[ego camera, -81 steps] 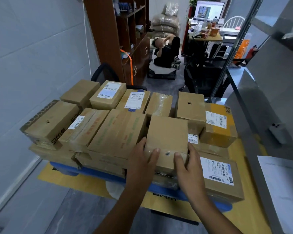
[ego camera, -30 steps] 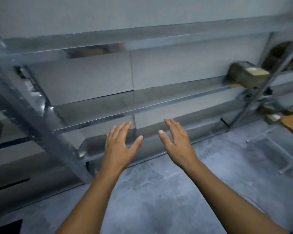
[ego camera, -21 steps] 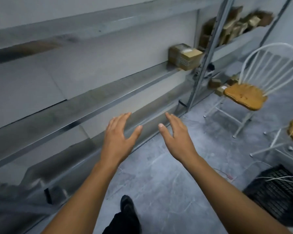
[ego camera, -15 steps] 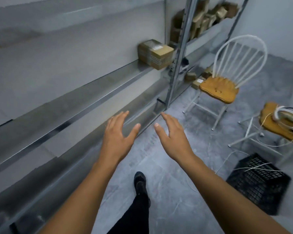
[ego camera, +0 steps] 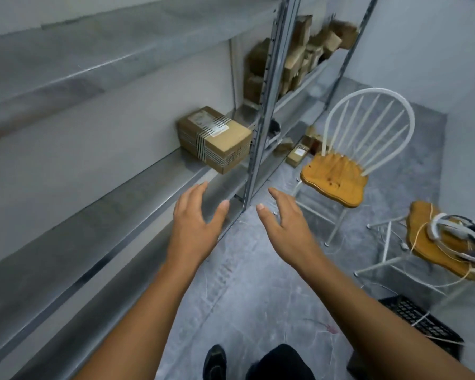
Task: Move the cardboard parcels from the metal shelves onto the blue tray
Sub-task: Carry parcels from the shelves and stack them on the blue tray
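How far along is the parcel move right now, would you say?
Done, seemingly: the near metal shelf carries only one taped parcel. The blue tray is out of view, so its load cannot be judged. In hand: nothing; the left hand and right hand are open and empty, reaching toward that parcel. Left: it, the parcel pile in the next bay and small parcels lower down.

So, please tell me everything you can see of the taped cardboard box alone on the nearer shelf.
The parcel is a closed brown cardboard box, bound with striped tape over top and sides, a pale label on top. Its print is too blurred to read. It sits flat on the metal shelf, turned at an angle, close to the upright post.
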Demonstrator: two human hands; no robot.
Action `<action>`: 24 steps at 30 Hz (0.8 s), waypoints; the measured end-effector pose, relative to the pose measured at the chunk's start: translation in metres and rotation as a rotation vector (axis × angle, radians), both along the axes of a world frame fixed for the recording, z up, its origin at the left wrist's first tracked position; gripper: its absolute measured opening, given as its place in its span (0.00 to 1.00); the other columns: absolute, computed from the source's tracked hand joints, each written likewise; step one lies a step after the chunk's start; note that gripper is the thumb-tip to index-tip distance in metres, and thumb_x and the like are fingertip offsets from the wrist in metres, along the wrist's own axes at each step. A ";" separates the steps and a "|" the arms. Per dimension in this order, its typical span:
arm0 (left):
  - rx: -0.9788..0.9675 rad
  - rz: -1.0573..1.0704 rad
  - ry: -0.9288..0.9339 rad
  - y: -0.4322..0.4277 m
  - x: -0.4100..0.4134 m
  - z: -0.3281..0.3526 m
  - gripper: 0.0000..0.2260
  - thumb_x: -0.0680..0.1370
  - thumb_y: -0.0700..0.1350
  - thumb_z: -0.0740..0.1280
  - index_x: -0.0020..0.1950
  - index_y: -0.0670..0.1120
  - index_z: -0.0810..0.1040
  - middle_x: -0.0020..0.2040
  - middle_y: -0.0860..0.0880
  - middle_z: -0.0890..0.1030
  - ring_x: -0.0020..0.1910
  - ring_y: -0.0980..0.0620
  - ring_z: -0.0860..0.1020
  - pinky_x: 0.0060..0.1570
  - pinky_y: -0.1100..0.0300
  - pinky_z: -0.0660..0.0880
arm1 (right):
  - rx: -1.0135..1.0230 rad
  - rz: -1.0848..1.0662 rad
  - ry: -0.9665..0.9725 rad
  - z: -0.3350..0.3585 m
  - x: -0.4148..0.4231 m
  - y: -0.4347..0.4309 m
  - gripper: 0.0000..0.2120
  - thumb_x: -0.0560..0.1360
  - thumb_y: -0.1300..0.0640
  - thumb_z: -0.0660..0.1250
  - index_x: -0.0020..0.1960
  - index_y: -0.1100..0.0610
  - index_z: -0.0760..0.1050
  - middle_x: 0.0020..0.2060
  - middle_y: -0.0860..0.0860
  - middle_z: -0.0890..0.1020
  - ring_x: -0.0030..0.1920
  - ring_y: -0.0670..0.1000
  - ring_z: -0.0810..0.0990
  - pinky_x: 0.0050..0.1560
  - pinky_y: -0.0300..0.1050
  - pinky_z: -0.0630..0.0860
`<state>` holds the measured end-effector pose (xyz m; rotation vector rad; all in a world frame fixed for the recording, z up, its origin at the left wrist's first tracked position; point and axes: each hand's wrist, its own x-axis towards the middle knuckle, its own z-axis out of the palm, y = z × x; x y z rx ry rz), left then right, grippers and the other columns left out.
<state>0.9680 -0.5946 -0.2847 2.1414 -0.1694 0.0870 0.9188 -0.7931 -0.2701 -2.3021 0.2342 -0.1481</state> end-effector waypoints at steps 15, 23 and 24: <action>-0.054 0.466 0.193 -0.095 0.219 -0.047 0.31 0.80 0.67 0.61 0.80 0.56 0.61 0.80 0.52 0.64 0.76 0.49 0.67 0.64 0.54 0.65 | 0.092 0.209 -0.096 -0.029 0.328 -0.092 0.26 0.83 0.39 0.58 0.77 0.49 0.66 0.73 0.47 0.71 0.66 0.37 0.67 0.61 0.31 0.65; -0.274 0.685 0.283 -0.140 0.284 -0.062 0.28 0.80 0.59 0.68 0.78 0.52 0.66 0.71 0.51 0.75 0.69 0.51 0.75 0.69 0.48 0.73 | 0.118 0.385 0.161 -0.069 0.424 -0.102 0.30 0.81 0.38 0.62 0.79 0.50 0.64 0.76 0.52 0.70 0.74 0.53 0.70 0.75 0.54 0.68; -0.284 0.701 0.278 -0.144 0.285 -0.063 0.28 0.80 0.58 0.70 0.77 0.53 0.66 0.70 0.52 0.75 0.68 0.52 0.75 0.68 0.49 0.74 | 0.140 0.401 0.168 -0.073 0.422 -0.098 0.29 0.81 0.39 0.63 0.77 0.50 0.67 0.73 0.51 0.73 0.72 0.52 0.73 0.72 0.57 0.72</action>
